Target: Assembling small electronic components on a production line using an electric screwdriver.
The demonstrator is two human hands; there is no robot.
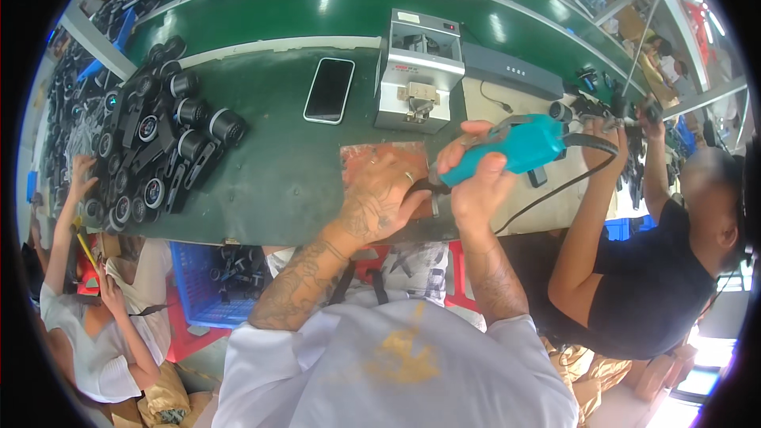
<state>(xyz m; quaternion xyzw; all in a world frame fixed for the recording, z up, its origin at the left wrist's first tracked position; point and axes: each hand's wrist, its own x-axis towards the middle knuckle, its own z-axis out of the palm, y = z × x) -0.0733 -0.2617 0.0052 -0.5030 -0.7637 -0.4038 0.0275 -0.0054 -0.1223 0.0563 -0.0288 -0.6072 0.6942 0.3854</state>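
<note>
My right hand (477,182) is wrapped round a teal corded power tool (507,147). Its dark front end points left, toward my other hand, and its black cable leaves from the right end. My left hand (379,194) is bent over a reddish pad (358,157) on the table. Its thumb and fingers close around a dark piece (426,187) right at the tool's front end; my fingers hide most of it, so its kind cannot be made out.
A silver box-shaped machine (418,71) stands behind the pad, with a phone (330,90) left of it. Black wheeled parts (158,135) are heaped at left. A blue crate (208,289) sits below the table edge. Co-workers are on both sides, one close at right (634,277).
</note>
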